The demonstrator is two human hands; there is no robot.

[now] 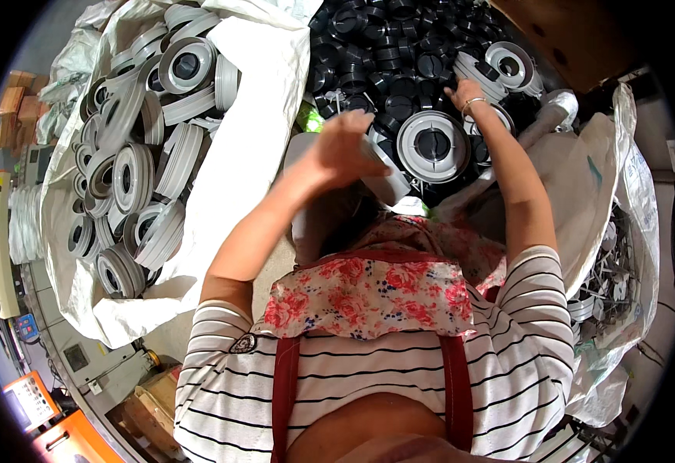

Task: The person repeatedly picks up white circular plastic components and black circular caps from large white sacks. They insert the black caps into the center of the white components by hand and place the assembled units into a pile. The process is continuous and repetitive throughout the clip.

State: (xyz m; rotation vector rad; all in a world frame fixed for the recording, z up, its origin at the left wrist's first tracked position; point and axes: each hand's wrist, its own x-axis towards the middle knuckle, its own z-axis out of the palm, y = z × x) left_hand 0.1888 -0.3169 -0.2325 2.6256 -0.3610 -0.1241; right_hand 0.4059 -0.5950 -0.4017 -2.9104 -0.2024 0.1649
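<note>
My left hand is blurred by motion above the near edge of the black pile; its fingers look apart, with nothing visible in them. At the right of the pile, my right hand has its fingers closed on the edge of a grey plastic ring with a black centre. Part of that grip is hidden. Between my hands a round grey ring with a black cap lies face up. Another grey ring rests beyond my right hand. Around them are many small black round caps.
On the left, a white woven sack holds many grey rings; one ring there is motion-blurred. A second sack at the right has thin grey scraps beside it. Brown boxes stand at the far left.
</note>
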